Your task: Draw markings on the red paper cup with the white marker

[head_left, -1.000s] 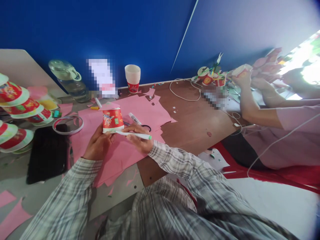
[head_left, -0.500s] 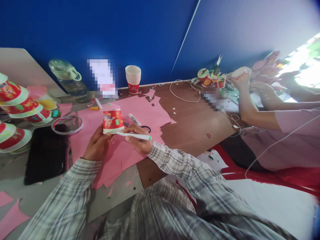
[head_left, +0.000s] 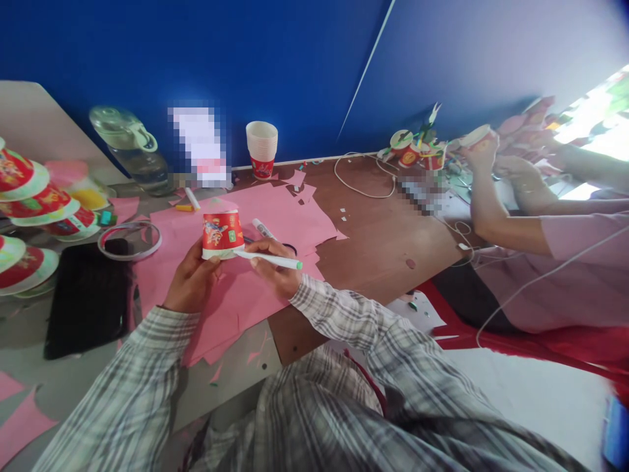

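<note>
A red printed paper cup [head_left: 223, 231] is turned upside down, its white rim lowest and a pink piece on top. My left hand [head_left: 192, 278] is closed on the cup's left side and rim. In my right hand [head_left: 276, 270] is a white marker [head_left: 275, 260] with a green end. Its tip meets the white rim at the lower right of the cup. Under both hands lie pink paper sheets [head_left: 246, 303]. A glue stick [head_left: 263, 229] and part of a dark-handled tool rest just behind my right hand.
Stacked cups [head_left: 39, 200], a black phone [head_left: 88, 298] and a tape roll [head_left: 130, 240] are on the left. Behind stand a water bottle [head_left: 130, 154] and a stack of paper cups [head_left: 262, 151]. A white cable [head_left: 366, 195] and another person's arms [head_left: 506, 210] are at right.
The marker tip has moved right along the cup's rim, and the cup has turned slightly in my left hand. The view has shifted a little. The other person still holds a cup.
</note>
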The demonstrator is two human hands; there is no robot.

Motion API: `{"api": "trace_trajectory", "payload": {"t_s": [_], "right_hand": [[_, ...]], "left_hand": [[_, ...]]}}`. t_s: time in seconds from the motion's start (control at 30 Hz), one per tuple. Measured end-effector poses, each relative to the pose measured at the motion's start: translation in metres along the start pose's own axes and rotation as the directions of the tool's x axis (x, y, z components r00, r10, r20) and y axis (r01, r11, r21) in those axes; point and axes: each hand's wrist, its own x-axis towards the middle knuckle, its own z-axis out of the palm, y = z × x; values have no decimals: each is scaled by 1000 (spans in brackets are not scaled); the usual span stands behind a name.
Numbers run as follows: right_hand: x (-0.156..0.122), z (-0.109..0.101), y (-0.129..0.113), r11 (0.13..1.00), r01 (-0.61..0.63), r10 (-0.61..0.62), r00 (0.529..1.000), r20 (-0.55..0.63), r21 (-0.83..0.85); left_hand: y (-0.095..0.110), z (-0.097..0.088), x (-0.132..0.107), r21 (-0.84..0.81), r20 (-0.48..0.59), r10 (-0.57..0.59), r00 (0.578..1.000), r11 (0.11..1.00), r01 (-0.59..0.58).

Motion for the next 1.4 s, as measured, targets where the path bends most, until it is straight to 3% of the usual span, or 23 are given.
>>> {"api": "trace_trajectory", "payload": {"t_s": [0.27, 0.63, 0.93, 1.2, 1.4], "right_hand": [[0, 0, 0, 999, 38, -39, 998, 39, 16], [1, 0, -4, 1000, -18, 17, 999, -42, -13], [0, 0, 0, 999, 32, -31, 999, 30, -12], [2, -2, -8, 999, -34, 34, 999, -38, 6], [0, -2, -1, 1000, 6, -7, 1000, 22, 21]], "left_hand": [[2, 1, 1, -21, 21, -21, 1000, 1000, 21], [2, 0, 1, -20, -11, -50, 999, 999, 50], [1, -2, -1, -30, -21, -75, 997, 997, 75], [2, -1, -1, -14, 5, -66, 998, 998, 66], [6, 2, -1, -16, -1, -95, 995, 995, 95]]}}
